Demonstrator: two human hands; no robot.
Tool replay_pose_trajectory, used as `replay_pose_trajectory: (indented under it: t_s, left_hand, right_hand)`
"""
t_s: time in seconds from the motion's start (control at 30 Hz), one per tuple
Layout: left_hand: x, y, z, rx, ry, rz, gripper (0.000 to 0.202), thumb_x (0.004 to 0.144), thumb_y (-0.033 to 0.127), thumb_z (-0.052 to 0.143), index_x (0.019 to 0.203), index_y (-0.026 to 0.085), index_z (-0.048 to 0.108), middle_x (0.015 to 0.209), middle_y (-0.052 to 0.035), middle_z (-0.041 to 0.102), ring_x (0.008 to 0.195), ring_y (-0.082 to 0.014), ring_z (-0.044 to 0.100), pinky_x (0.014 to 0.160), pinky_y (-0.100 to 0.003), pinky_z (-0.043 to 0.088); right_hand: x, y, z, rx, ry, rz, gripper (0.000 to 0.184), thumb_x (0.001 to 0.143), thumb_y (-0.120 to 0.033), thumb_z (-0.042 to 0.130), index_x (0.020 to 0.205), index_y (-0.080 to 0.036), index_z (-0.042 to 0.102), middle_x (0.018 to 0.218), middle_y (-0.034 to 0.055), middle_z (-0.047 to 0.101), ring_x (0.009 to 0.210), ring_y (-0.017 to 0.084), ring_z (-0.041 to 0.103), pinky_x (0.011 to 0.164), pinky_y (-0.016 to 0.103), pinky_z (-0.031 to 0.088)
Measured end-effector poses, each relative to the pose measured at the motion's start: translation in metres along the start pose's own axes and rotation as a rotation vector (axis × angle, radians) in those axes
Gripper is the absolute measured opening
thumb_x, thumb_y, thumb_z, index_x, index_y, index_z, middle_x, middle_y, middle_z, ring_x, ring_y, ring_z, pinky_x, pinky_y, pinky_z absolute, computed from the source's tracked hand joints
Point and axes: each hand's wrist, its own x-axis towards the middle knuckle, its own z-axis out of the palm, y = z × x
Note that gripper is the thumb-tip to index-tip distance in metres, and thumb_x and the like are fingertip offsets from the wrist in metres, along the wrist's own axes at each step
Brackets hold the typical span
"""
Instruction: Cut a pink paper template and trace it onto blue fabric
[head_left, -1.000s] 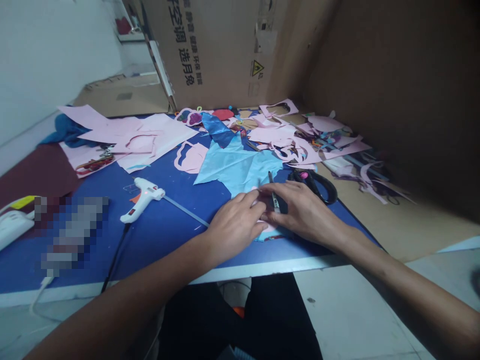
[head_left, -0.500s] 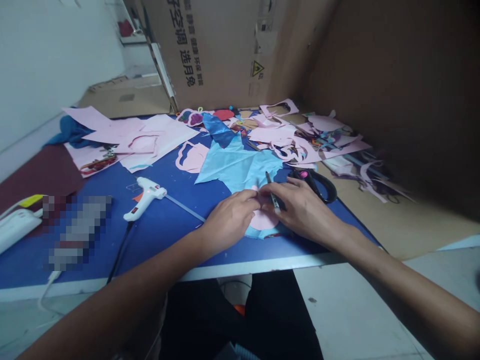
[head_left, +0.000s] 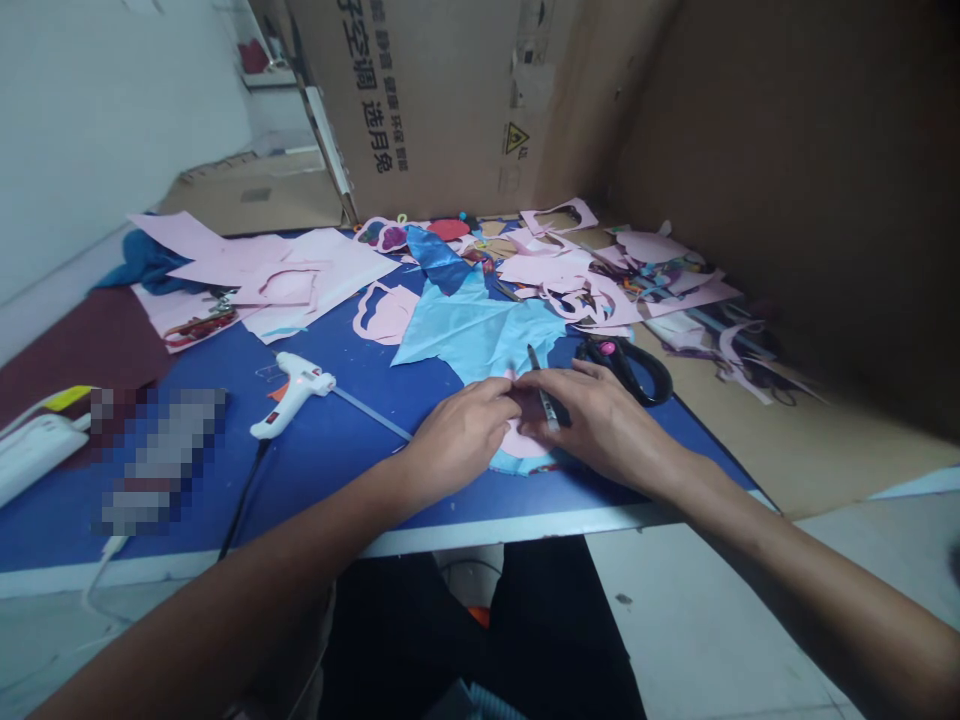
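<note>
Over the front edge of the table, both hands meet at a rounded pink cutout (head_left: 525,443) that looks like paper or felt. It lies on light blue cloth (head_left: 487,325). With fingers bent and together, my left hand (head_left: 465,430) presses on the cutout's left side; its fingertips are partly hidden. A dark and silver pen (head_left: 553,408) is held in my right hand (head_left: 592,410), slanting up between thumb and fingers. The right fingertips reach the upper part of the cutout, close to the left ones. Black-handled scissors (head_left: 637,375) lie just beyond the right hand.
A white glue gun (head_left: 296,390) with a glue stick in it lies to the left. Pink sheets (head_left: 330,265) and pink scraps (head_left: 547,265) cover the back. A power strip (head_left: 45,450) sits far left. Cardboard walls (head_left: 450,100) stand behind and right.
My right hand has shifted slightly at the cutout, and the pen has tilted a little. My left hand stays in place. The view has moved very slightly.
</note>
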Motion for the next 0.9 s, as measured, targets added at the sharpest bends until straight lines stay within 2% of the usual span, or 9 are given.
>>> replay_pose_trajectory:
  t_s: [0.2, 0.37, 0.5, 0.63, 0.73, 0.9]
  left_hand:
    - [-0.005, 0.003, -0.007, 0.085, -0.07, -0.022, 0.034, 0.104, 0.01, 0.054, 0.127, 0.022, 0.075, 0.16, -0.0106, 0.065, 0.149, -0.0275, 0.062, 0.126, -0.049, 0.052]
    - [-0.015, 0.003, -0.019, 0.235, -0.125, -0.046, 0.028, 0.106, 0.017, 0.06, 0.129, 0.02, 0.077, 0.156, -0.0109, 0.069, 0.147, -0.0304, 0.064, 0.124, -0.051, 0.053]
    - [-0.023, -0.002, -0.028, 0.308, -0.141, -0.075, 0.033, 0.109, 0.023, 0.061, 0.139, 0.02, 0.075, 0.16, -0.0112, 0.068, 0.152, -0.0311, 0.06, 0.127, -0.052, 0.049]
    - [-0.028, -0.005, -0.032, 0.358, -0.15, -0.11, 0.036, 0.109, 0.027, 0.062, 0.142, 0.02, 0.076, 0.162, -0.0127, 0.066, 0.154, -0.0341, 0.058, 0.127, -0.056, 0.048]
    - [-0.031, -0.006, -0.034, 0.392, -0.133, -0.104, 0.035, 0.109, 0.028, 0.062, 0.138, 0.02, 0.078, 0.161, -0.0131, 0.067, 0.152, -0.036, 0.06, 0.126, -0.059, 0.048]
    - [-0.033, -0.006, -0.038, 0.434, -0.069, -0.095, 0.028, 0.108, 0.027, 0.06, 0.123, 0.021, 0.083, 0.153, -0.0139, 0.072, 0.148, -0.0379, 0.062, 0.125, -0.061, 0.049]
  right_hand:
    - [-0.002, 0.002, -0.006, -0.046, -0.051, -0.033, 0.052, 0.098, -0.033, 0.081, 0.146, -0.028, 0.061, 0.143, 0.0107, 0.078, 0.133, 0.035, 0.074, 0.127, 0.069, 0.036]
    - [-0.001, 0.003, -0.008, -0.095, -0.072, -0.042, 0.051, 0.097, -0.037, 0.085, 0.142, -0.027, 0.063, 0.147, 0.0143, 0.076, 0.139, 0.038, 0.071, 0.126, 0.07, 0.036]
    - [-0.001, 0.003, -0.01, -0.116, -0.083, -0.058, 0.057, 0.094, -0.04, 0.09, 0.143, -0.026, 0.063, 0.147, 0.0154, 0.076, 0.14, 0.039, 0.07, 0.126, 0.07, 0.037]
    - [-0.001, 0.004, -0.009, -0.129, -0.079, -0.071, 0.055, 0.095, -0.041, 0.088, 0.142, -0.026, 0.064, 0.15, 0.0165, 0.075, 0.142, 0.039, 0.069, 0.126, 0.07, 0.037]
    - [-0.001, 0.005, -0.008, -0.13, -0.071, -0.079, 0.054, 0.096, -0.041, 0.087, 0.142, -0.027, 0.064, 0.148, 0.0163, 0.076, 0.14, 0.039, 0.071, 0.125, 0.069, 0.038]
    - [-0.001, 0.004, -0.007, -0.13, -0.057, -0.067, 0.053, 0.096, -0.041, 0.085, 0.143, -0.028, 0.064, 0.147, 0.0162, 0.077, 0.139, 0.039, 0.071, 0.124, 0.068, 0.04]
